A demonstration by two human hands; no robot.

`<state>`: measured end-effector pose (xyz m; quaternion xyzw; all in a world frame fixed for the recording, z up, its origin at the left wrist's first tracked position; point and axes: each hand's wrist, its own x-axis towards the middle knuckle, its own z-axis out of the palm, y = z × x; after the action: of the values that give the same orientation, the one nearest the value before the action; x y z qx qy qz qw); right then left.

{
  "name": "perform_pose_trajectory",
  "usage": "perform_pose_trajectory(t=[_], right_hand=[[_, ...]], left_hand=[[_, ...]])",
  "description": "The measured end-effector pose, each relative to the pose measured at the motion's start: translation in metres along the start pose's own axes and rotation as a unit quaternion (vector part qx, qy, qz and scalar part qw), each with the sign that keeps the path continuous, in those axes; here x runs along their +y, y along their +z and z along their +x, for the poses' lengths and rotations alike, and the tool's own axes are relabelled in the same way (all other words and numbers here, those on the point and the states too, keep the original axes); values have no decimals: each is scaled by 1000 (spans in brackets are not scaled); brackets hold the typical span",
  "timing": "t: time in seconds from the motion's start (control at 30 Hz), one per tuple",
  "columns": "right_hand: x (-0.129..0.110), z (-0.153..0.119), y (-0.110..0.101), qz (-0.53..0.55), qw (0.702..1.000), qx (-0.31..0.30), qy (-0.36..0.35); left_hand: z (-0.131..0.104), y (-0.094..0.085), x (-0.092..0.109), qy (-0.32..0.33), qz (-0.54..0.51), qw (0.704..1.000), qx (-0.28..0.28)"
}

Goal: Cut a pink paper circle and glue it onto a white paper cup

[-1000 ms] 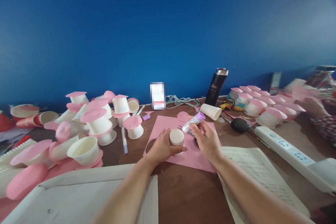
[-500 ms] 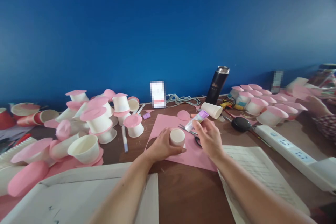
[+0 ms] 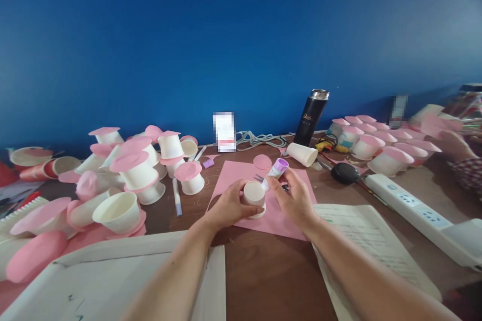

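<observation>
The cup [image 3: 254,192] stands upside down on the pink sheet [image 3: 280,220], near the middle of the surface [image 3: 271,276], with the left hand [image 3: 230,205] curved in a part-closed grip around its side, thumb across the front. The right hand [image 3: 292,193] has its grip pinched closed on the tilted glue stick [image 3: 276,169], white end at the cup's upper edge; whether they touch cannot be told.

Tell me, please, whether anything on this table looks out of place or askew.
Yes: the pink-topped cups at left sit jumbled, several tipped over, unlike the orderly right-hand cluster. A white cup lies on its side by the black bottle, which seems to lean, perhaps from lens distortion.
</observation>
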<state>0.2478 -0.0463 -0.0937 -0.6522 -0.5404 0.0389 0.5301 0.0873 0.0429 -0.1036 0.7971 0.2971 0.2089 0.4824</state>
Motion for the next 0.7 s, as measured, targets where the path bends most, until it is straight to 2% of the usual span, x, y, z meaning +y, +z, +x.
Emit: perform_pose_trajectory(t=[0.23, 0.4, 0.5, 0.7], right_hand=[[2, 1, -1, 49, 998, 22, 39], [-9, -9, -1, 85, 996, -28, -12], [-12, -10, 0, 49, 996, -57, -42], [1, -1, 3, -25, 1000, 5, -13]], left_hand=[[-1, 1, 1, 28, 94, 994, 55], [3, 6, -5, 99, 129, 982, 92], [4, 7, -6, 84, 149, 981, 91], [2, 6, -4, 63, 165, 981, 80]])
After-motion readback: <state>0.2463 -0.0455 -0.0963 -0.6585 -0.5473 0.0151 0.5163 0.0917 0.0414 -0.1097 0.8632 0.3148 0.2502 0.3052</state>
